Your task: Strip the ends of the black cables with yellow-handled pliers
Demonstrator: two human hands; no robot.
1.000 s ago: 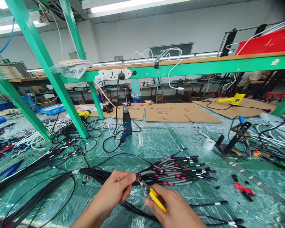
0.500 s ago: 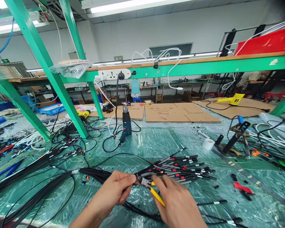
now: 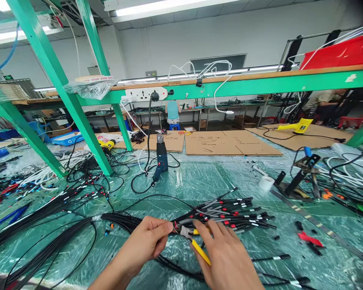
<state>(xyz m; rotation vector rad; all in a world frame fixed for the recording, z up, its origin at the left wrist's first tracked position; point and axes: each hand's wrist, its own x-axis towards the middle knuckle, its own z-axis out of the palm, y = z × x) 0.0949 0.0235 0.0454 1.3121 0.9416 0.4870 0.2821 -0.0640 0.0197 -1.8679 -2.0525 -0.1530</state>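
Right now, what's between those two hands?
Yellow-handled pliers, in the head view: the right hand holds them, tips toward the left hand.

"What is placed behind the slender black cable bundle with red and white bands [image 3: 230,215]?"

"The dark-blue plastic heat gun [image 3: 161,159] is set there, towards the left; flat brown cardboard sheets [image 3: 214,147] are laid farther back."

"And what is found at the right?"

"The round white tape roll [image 3: 266,183] is placed behind the bundle's tips (just left of the dark metal bracket [image 3: 293,185]). In front, the yellow-handled metal pliers [image 3: 201,253] are held in the bare right hand [image 3: 230,253]."
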